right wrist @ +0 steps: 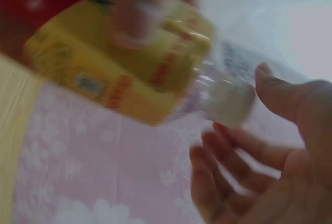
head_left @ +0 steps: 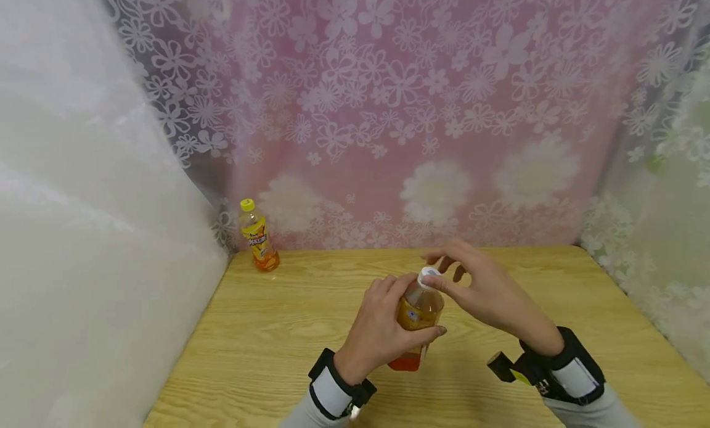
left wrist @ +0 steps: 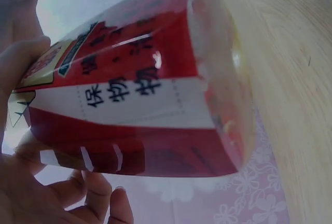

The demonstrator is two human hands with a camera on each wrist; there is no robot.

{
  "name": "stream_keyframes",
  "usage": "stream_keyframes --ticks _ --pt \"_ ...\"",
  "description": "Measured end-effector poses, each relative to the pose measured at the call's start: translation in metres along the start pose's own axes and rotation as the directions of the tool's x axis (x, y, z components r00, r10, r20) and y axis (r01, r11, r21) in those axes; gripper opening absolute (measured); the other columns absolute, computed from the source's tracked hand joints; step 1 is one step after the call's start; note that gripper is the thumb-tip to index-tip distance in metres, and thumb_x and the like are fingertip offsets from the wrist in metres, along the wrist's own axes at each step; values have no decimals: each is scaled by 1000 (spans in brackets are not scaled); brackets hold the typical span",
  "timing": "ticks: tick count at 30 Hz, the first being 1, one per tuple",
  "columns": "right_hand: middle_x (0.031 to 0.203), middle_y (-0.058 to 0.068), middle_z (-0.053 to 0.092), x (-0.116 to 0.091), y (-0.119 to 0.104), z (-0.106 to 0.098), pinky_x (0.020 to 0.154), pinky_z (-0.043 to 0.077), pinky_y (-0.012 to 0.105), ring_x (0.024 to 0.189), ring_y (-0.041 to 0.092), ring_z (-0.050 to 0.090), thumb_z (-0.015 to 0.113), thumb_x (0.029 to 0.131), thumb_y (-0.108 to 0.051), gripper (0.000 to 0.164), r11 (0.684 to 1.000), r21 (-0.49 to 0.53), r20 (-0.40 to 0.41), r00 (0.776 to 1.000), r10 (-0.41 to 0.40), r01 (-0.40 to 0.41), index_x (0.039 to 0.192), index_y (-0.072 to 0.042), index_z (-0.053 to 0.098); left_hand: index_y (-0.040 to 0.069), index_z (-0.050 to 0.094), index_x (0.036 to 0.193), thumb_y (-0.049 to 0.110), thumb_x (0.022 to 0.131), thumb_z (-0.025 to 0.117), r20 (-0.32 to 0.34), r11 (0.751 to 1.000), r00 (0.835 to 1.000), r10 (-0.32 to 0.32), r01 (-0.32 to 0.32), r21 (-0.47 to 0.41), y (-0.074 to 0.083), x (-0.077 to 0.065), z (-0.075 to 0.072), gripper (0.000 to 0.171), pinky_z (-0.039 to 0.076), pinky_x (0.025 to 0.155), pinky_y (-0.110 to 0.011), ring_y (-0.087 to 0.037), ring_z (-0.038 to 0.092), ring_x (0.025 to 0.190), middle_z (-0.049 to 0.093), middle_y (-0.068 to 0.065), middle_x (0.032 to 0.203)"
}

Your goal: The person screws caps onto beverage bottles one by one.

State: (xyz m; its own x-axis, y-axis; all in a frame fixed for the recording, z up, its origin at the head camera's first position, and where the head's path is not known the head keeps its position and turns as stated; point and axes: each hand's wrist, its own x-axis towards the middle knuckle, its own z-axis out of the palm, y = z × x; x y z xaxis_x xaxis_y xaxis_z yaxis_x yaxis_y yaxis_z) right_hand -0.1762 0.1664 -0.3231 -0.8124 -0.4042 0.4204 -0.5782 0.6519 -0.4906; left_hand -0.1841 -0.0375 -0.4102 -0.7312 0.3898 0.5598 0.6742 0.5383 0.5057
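Observation:
A clear plastic drink bottle (head_left: pixel 420 304) with a yellow and red label and a white cap (head_left: pixel 429 275) is held tilted above the table. My left hand (head_left: pixel 383 323) grips it round the body, thumb on the near side. In the left wrist view, the bottle's red lower label (left wrist: pixel 140 89) and its base face the camera. At the cap is my right hand (head_left: pixel 482 286), its thumb and bent fingers spread loosely on either side. In the right wrist view, the index fingertip (right wrist: pixel 220 128) is close under the cap; whether it touches is blurred.
Another bottle (head_left: pixel 259 237), with a yellow cap and some orange drink, stands at the table's back left corner. The wooden table (head_left: pixel 266 329) is bounded by a pink flowered curtain (head_left: pixel 355 138) behind and pale sheets (head_left: pixel 83 230) at the sides.

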Motion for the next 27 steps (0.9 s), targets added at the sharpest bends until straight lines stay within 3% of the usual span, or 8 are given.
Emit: stream_keyframes --ticks 2,6,8,10,17,22,25,27 --pt "126 -5 63 1 5 -8 79 54 32 101 9 60 70 98 -18 33 994 41 42 994 -102 100 130 -25 65 29 52 146 62 78 81 28 999 1000 -3 4 -35 -1 1 -1 81 50 84 -33 -8 54 98 61 8 112" --pt "130 -4 64 1 12 -14 79 56 29 107 12 63 71 92 3 45 950 54 76 947 -311 308 131 -19 68 32 48 148 63 80 79 76 996 997 -17 24 -90 -3 1 -1 81 49 87 -36 -8 54 105 59 11 120" --pt "126 -4 65 1 13 -14 79 57 28 105 11 64 72 88 9 48 934 49 67 932 -355 353 130 -16 69 34 47 148 62 80 79 86 993 996 -17 27 -114 -4 1 0 81 49 88 -37 -8 54 108 58 12 123" --pt "122 -7 66 1 13 -13 76 56 26 97 7 63 73 87 9 49 933 49 56 932 -358 355 129 -17 69 35 47 148 62 80 79 87 993 996 -8 19 -120 -4 1 0 79 48 90 -38 -8 53 108 58 12 124" --pt "98 -17 62 -5 13 -9 65 43 22 77 3 48 79 87 -4 36 962 -13 11 962 -271 272 115 -24 70 38 48 146 63 80 78 81 995 997 -10 18 -94 -1 -3 5 77 38 84 -34 -6 48 99 57 14 114" --pt "80 -14 58 -9 6 5 55 37 22 62 3 41 79 91 -21 12 994 -89 -83 994 -73 66 97 -23 68 31 53 144 66 79 77 4 998 1000 5 -5 64 1 -5 12 78 35 77 -28 -8 44 88 58 9 107" --pt "74 -11 54 -9 3 14 53 37 23 58 5 40 77 93 -32 16 994 -98 -126 991 36 -48 90 -22 65 29 54 142 67 78 78 -32 991 999 22 -18 136 1 -4 13 78 34 75 -27 -9 43 86 58 7 104" --pt "75 -8 53 -9 3 11 56 41 24 62 7 45 75 94 -35 17 994 -71 -107 991 76 -83 93 -23 65 30 54 142 66 79 78 -24 991 999 34 -30 129 0 -1 12 77 35 75 -27 -9 45 87 58 7 105"
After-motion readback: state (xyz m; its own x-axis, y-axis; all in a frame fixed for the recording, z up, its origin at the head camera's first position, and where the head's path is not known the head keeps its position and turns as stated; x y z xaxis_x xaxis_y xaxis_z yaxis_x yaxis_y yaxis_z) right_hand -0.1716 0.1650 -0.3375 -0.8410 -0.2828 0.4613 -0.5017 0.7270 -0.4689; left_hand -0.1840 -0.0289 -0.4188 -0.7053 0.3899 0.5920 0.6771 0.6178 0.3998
